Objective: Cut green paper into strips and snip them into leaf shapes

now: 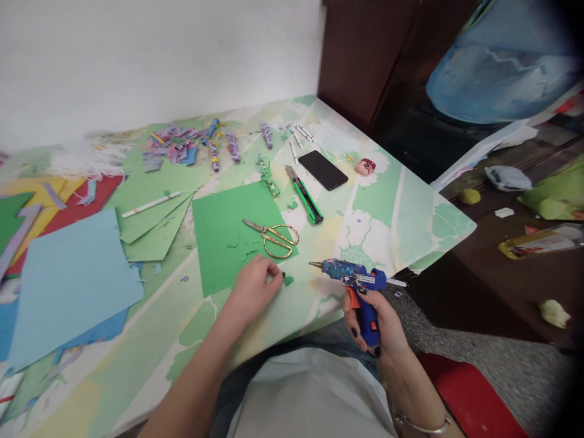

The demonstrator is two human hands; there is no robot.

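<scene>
My right hand [381, 319] is wrapped round the handle of a blue hot glue gun [351, 271], with its orange trigger under the fingers. The nozzle points left over the table, and a white glue stick [396, 282] sticks out of the back. At the near edge of a green paper sheet [219, 243], my left hand [258, 286] is closed, fingers curled together; whatever they may hold is hidden. A small green paper piece [288, 280] is right at its fingertips. Gold-handled scissors [269, 234] lie slightly open on the sheet, just beyond that hand.
Beyond the sheet lie a green utility knife [305, 194], a black phone [323, 170] and several white sticks [294, 151]. Paper scraps [171, 143] and wrapped paper pieces [232, 147] are farther back. Light blue paper [77, 280] covers the left side. A red stool [465, 395] stands at right.
</scene>
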